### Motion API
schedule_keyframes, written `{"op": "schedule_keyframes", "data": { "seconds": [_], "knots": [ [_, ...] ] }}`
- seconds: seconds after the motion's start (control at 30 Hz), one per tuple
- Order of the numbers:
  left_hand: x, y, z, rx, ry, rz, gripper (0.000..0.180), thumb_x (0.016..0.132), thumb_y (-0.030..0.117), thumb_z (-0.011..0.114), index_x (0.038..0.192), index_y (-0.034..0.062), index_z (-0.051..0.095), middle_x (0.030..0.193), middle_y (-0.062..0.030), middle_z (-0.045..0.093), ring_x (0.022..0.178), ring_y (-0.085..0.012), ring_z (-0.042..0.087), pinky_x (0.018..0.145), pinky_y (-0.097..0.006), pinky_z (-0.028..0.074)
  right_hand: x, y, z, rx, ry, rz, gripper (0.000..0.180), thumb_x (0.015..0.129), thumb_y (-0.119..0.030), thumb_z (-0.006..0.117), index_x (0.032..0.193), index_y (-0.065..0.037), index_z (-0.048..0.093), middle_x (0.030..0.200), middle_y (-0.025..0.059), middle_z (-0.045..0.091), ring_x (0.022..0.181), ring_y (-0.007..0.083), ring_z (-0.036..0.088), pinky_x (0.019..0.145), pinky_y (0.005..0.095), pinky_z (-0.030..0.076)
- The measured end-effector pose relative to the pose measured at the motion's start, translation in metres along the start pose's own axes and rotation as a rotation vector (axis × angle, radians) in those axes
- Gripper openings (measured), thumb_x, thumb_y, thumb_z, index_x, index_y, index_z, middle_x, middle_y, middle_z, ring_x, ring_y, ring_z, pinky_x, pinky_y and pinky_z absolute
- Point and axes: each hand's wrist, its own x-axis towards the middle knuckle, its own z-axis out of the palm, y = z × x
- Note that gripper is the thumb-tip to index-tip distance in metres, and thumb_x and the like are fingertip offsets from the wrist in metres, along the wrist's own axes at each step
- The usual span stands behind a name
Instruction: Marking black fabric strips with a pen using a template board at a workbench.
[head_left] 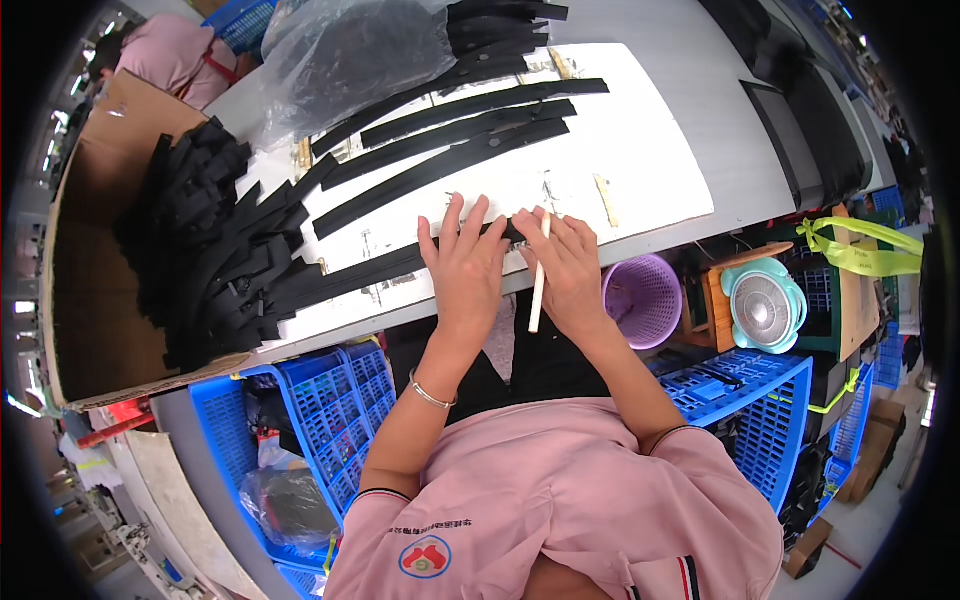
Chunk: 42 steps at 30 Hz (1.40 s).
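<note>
A long black fabric strip (375,270) lies along the near edge of a white board (660,150), running left toward a heap of black strips. My left hand (467,270) rests on this strip with its fingers spread. Close beside it, my right hand (567,272) has its fingertips at the strip's right end and grips a thin white stick (537,290), like a pencil or marking chalk; its tip is hidden. Farther back on the board lie several separate black strips (450,165), roughly parallel.
A cardboard box (85,220) with a tangle of black strips (200,250) stands at the left. Behind the board lies a clear plastic bag (350,65). Blue crates (335,410), a purple basket (645,300) and a teal fan (765,305) stand below the table edge. Another person (175,60) sits at far left.
</note>
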Motion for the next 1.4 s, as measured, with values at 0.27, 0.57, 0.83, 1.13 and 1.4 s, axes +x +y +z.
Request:
{"op": "schedule_keyframes", "data": {
  "seconds": [0.27,0.57,0.83,1.13,1.4],
  "knots": [
    [-0.040,-0.017,-0.026,0.121,-0.030,-0.127,0.046,0.099,0.018,0.064,0.144,0.0055,0.058,0.154,-0.0095,0.052,0.149,-0.0341,0.038,0.123,-0.061,0.010,-0.017,0.053,-0.039,-0.272,-0.151,0.077,0.059,0.086,-0.016,0.077,0.141,-0.004,0.057,0.133,0.0058,0.069,0.135,0.0270,0.056,0.118,0.0521,0.031],
    [-0.068,-0.058,-0.070,0.226,-0.009,-0.368,0.065,0.096,0.030,0.071,0.152,0.0062,0.049,0.160,-0.0130,0.043,0.153,-0.0323,0.031,0.121,-0.065,-0.002,-0.020,0.067,-0.046,-0.292,-0.203,0.074,0.044,0.094,-0.016,0.068,0.136,-0.004,0.061,0.139,0.0083,0.065,0.135,0.0279,0.055,0.120,0.0496,0.030],
    [-0.075,-0.069,-0.076,0.184,0.022,-0.372,0.067,0.093,0.033,0.074,0.151,0.0104,0.051,0.159,-0.0102,0.045,0.153,-0.0326,0.030,0.122,-0.061,-0.001,0.007,0.033,-0.037,-0.133,-0.098,0.215,0.033,0.105,-0.015,0.054,0.133,0.000,0.063,0.132,0.0137,0.068,0.129,0.0286,0.059,0.116,0.0454,0.036],
    [-0.078,-0.069,-0.074,0.157,0.068,-0.399,0.064,0.091,0.035,0.075,0.147,0.0106,0.056,0.156,-0.0086,0.050,0.151,-0.0321,0.033,0.122,-0.059,0.003,0.076,-0.080,0.047,0.731,-0.391,0.487,0.020,0.102,-0.012,0.060,0.109,0.002,0.073,0.095,0.0095,0.072,0.085,0.0154,0.067,0.076,0.0288,0.053],
    [-0.079,-0.069,-0.072,0.116,0.117,-0.406,0.061,0.091,0.033,0.076,0.146,0.0131,0.058,0.155,-0.0086,0.050,0.151,-0.0307,0.034,0.123,-0.055,0.003,0.070,-0.092,0.097,0.780,-0.445,0.496,0.020,0.103,-0.015,0.061,0.105,0.002,0.071,0.092,0.0088,0.072,0.077,0.0125,0.067,0.068,0.0259,0.051]
  ]
}}
